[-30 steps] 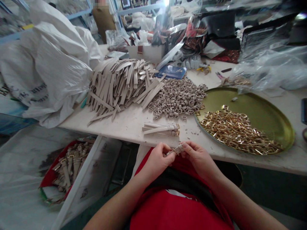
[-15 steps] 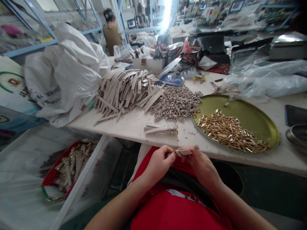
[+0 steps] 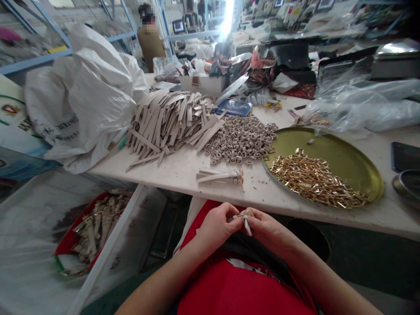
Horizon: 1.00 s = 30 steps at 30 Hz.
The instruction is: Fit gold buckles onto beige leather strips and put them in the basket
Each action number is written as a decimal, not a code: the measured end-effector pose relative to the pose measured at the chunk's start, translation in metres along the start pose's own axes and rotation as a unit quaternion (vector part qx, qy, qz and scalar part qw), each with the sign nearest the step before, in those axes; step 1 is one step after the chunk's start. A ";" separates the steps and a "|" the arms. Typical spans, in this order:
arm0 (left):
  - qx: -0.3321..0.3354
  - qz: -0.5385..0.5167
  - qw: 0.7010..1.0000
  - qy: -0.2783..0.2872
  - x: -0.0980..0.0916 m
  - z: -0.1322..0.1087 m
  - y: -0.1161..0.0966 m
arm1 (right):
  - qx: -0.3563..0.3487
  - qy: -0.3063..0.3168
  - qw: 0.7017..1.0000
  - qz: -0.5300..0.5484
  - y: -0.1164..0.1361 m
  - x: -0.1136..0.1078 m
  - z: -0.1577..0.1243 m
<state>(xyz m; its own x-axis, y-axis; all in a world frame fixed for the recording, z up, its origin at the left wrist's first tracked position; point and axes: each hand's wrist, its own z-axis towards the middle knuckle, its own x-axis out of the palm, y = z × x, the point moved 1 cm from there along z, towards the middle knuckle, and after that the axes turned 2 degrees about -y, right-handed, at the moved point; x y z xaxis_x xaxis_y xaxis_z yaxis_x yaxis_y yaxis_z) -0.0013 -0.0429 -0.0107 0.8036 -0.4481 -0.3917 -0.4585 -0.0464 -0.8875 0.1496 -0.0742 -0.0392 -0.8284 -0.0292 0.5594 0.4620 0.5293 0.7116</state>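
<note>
Above my lap, in front of the table edge, my left hand [image 3: 219,224] pinches a light grey strap [image 3: 247,226] between thumb and fingers. From the other side my right hand [image 3: 265,229] is closed on the same strap, near a bit of gold metal that looks like a buckle. One short end of the strap points down between the hands; the fingers hide much of the rest. Just beyond, a small stack of straps with gold buckles [image 3: 219,176] lies on the table. Behind it are a heap of grey loops [image 3: 239,138] and a pile of loose strips [image 3: 173,122].
A round gold tray [image 3: 344,148] at right holds many gold buckles [image 3: 315,179]. White sacks [image 3: 95,96] stand at left. Below them a red-lined container [image 3: 65,245] holds finished-looking straps. Plastic bags [image 3: 374,109] lie at the back right. A person [image 3: 151,43] is in the background.
My right hand has moved in closer to my left and lower. The strap end, which lay flat and pointed right, now points down between the fingers.
</note>
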 end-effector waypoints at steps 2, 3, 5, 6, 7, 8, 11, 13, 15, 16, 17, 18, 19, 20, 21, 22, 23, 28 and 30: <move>-0.016 -0.052 0.998 0.013 -0.001 0.001 0.002 | -0.010 -0.021 1.000 0.006 0.001 -0.003 0.003; -0.025 -0.082 0.996 0.021 -0.002 0.001 0.002 | -0.020 -0.041 0.999 0.004 0.003 -0.005 0.004; -0.044 -0.145 0.987 0.050 -0.003 0.002 0.002 | -0.049 -0.096 0.994 -0.029 0.005 -0.008 0.007; -0.053 -0.171 0.981 0.068 -0.003 0.003 0.003 | -0.069 -0.128 0.987 -0.061 0.007 -0.009 0.008; -0.060 -0.187 0.977 0.080 -0.002 0.005 0.003 | -0.095 -0.160 0.978 -0.100 0.008 -0.010 0.008; -0.065 -0.189 0.976 0.084 -0.001 0.007 0.004 | -0.121 -0.186 0.964 -0.144 0.010 -0.011 0.009; -0.069 -0.145 0.985 0.067 0.003 0.017 0.007 | -0.164 -0.188 0.927 -0.281 0.014 -0.015 0.010; -0.069 -0.128 0.987 0.068 0.006 0.023 0.009 | -0.151 -0.147 0.911 -0.355 0.014 -0.019 0.012; -0.074 -0.139 0.984 0.086 0.005 0.027 0.011 | -0.133 -0.129 0.901 -0.391 0.015 -0.024 0.014; -0.081 -0.154 0.980 0.097 0.004 0.029 0.013 | -0.130 -0.130 0.899 -0.399 0.015 -0.026 0.015; -0.093 -0.173 0.975 0.108 0.003 0.030 0.014 | -0.129 -0.131 0.897 -0.402 0.015 -0.028 0.017; -0.109 -0.195 0.967 0.119 0.001 0.032 0.015 | -0.129 -0.129 0.896 -0.405 0.016 -0.029 0.018; -0.128 -0.219 0.959 0.128 0.000 0.033 0.016 | -0.131 -0.120 0.895 -0.409 0.016 -0.030 0.019; -0.147 -0.240 0.950 0.134 -0.001 0.034 0.017 | -0.132 -0.108 0.892 -0.418 0.018 -0.030 0.020; -0.163 -0.257 0.943 0.137 -0.001 0.035 0.018 | -0.135 -0.094 0.887 -0.431 0.019 -0.030 0.021; -0.174 -0.267 0.938 0.138 -0.001 0.035 0.019 | -0.139 -0.078 0.881 -0.445 0.021 -0.030 0.021; -0.179 -0.272 0.935 0.139 -0.001 0.036 0.020 | -0.143 -0.059 0.875 -0.458 0.023 -0.030 0.021; -0.167 -0.248 0.944 0.141 0.003 0.038 0.017 | -0.158 0.022 0.852 -0.499 0.035 -0.028 0.017; -0.154 -0.215 0.954 0.140 0.003 0.036 0.015 | -0.150 0.026 0.845 -0.512 0.037 -0.027 0.016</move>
<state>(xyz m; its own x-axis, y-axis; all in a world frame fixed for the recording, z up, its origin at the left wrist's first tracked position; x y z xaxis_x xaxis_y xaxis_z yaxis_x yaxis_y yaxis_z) 0.0082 -0.0131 -0.0339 0.8297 -0.5470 0.1117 -0.2333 -0.5215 -0.8208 0.1840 -0.0401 -0.0344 -0.8309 -0.3836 -0.4031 -0.4227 -0.0360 0.9055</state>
